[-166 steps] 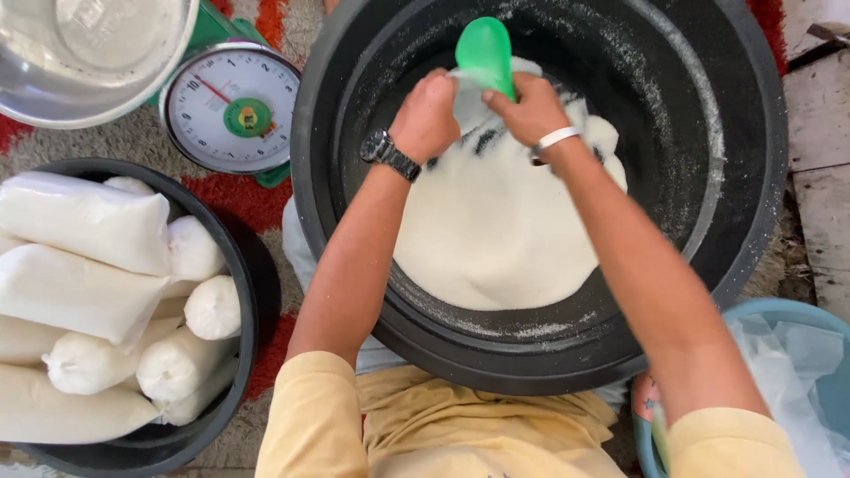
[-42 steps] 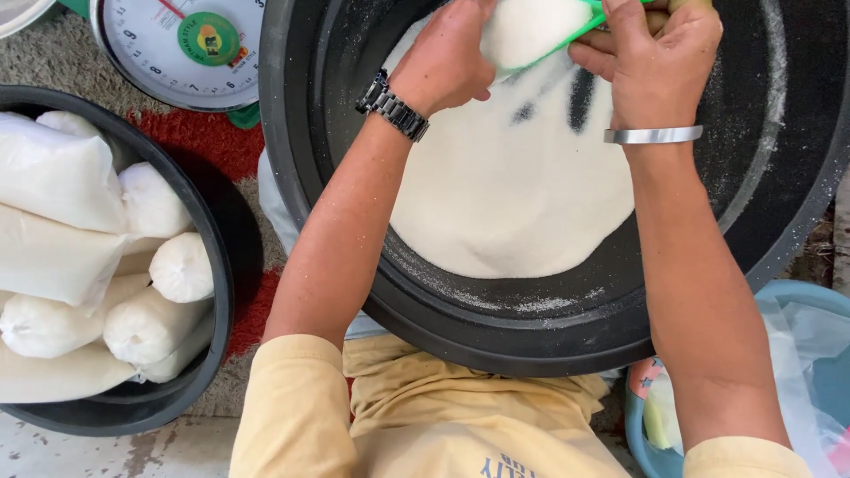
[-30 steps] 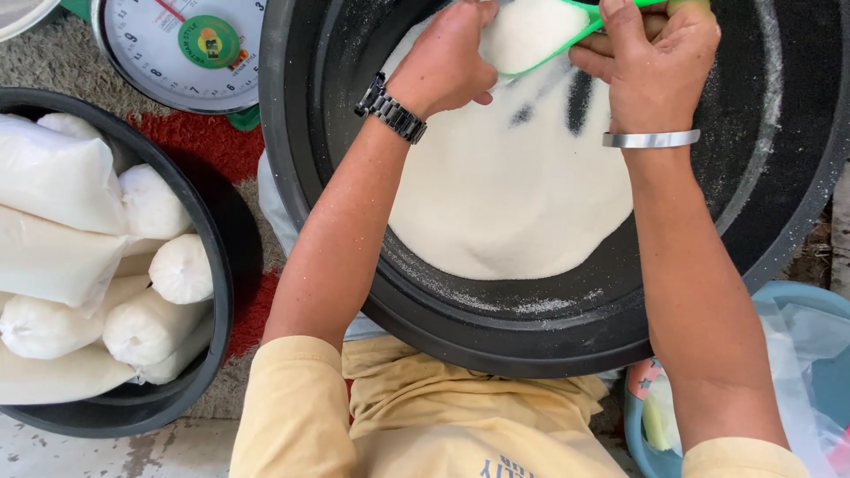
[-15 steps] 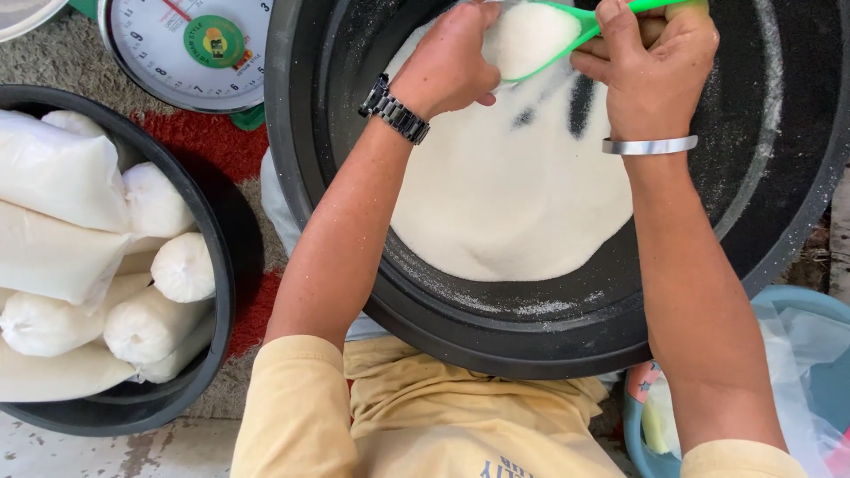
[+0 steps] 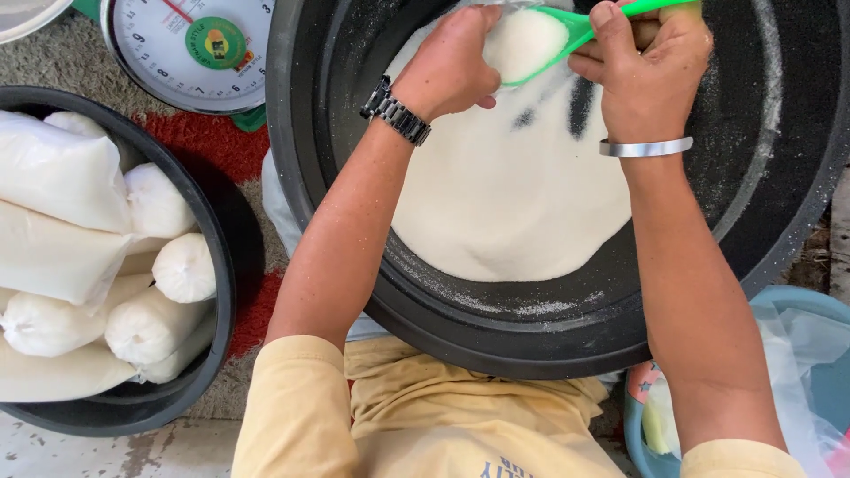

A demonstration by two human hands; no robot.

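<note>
Scooping over the big black tub (image 5: pixel 779 212): right hand (image 5: pixel 651 75) is wrapped tight round the handle of a green scoop (image 5: pixel 580 31), fingers closed on it, silver bangle (image 5: pixel 646 148) at the wrist. Scoop bowl is heaped w/ white grains, up near the top edge of view. Left hand (image 5: pixel 452 66), w/ a dark metal watch (image 5: pixel 396 111) on the wrist, is pinched shut on the thin clear bag (image 5: pixel 496 9) right at the scoop's lip; bag is barely visible, can't tell how much is in it. Below the hands a wide mound of white sugar-like grains (image 5: pixel 513 195) fills the tub floor. Left of the tub, a smaller black basin (image 5: pixel 221 292) packed w/ filled white bags (image 5: pixel 62 177). Dial scale (image 5: pixel 190 44) sits top left, just beside the tub rim. Blue container (image 5: pixel 797 305) at bottom right.
</note>
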